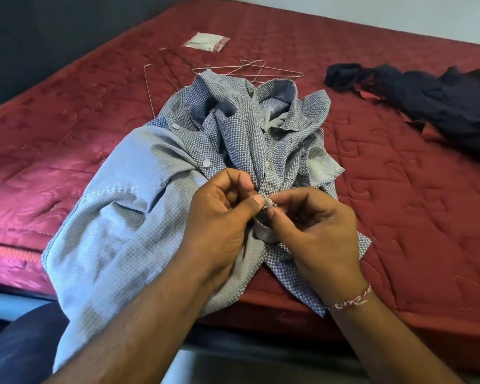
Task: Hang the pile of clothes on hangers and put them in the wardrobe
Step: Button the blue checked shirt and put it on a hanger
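Note:
A blue-and-white checked shirt (pixel 139 189) lies crumpled on the red mattress (pixel 399 189), its lower part hanging over the near edge. My left hand (pixel 219 214) and my right hand (pixel 313 225) meet at the shirt's front placket, each pinching the cloth around a pale button (pixel 268 202). Wire hangers (pixel 250 72) lie flat on the mattress just beyond the shirt's collar; further thin hangers (pixel 161 76) lie to their left, partly under the shirt. A dark navy garment (pixel 427 98) is spread at the right.
A small white packet (pixel 207 42) lies at the far middle of the mattress. A dark wall runs along the left side, a pale wall at the far right. A dark blue shape (pixel 20 350) sits at the lower left, below the mattress edge.

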Demonstrator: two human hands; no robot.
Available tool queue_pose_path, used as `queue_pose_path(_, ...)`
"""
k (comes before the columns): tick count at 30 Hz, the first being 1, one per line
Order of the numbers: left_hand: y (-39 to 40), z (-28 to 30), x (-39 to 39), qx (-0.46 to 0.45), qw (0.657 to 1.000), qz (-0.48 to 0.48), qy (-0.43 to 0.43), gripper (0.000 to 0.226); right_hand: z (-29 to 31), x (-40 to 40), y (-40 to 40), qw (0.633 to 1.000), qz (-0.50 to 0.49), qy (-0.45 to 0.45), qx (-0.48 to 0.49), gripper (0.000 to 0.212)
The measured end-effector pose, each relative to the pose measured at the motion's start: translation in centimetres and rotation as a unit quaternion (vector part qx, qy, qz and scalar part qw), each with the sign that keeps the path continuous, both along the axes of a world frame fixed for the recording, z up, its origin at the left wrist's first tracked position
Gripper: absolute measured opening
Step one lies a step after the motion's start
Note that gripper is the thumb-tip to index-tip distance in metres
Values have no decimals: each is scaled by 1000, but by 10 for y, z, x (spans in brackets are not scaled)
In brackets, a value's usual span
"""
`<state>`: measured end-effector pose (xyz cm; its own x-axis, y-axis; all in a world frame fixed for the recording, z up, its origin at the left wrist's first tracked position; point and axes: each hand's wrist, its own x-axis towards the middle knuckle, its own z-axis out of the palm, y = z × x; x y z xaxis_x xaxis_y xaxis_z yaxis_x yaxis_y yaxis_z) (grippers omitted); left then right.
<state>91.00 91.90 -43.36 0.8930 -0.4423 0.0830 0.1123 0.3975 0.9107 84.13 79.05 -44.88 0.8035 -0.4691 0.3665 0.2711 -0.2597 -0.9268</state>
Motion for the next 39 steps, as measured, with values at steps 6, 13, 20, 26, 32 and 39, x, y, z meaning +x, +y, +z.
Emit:
queue_pose_path(6,0,-4,-2,41,998,14,-38,29,-5,1,-2,999,-13,-12,48,8)
queue_pose_path(13,-4,-15,-1,30,999,39,1,25,-9,0,4,996,-22,5,91,13)
queue_pose_path(20,3,-7,-14,-48,995,68,47,41,-10,-16,13,979,-118,39,-163,13)
queue_pose_path(26,16,5,-5,228,947,83,-210,47,-1,-13,14,961,-129,63,-238,10)
queue_pose_path(32,48,-2,27,569,678,28,-464,37,6,-24,3,986,-138,-6,-92,5)
queue_pose_path(39,60,57,49,237,836,43,-493,9,50,-35,-38,963,-103,21,-250,9)
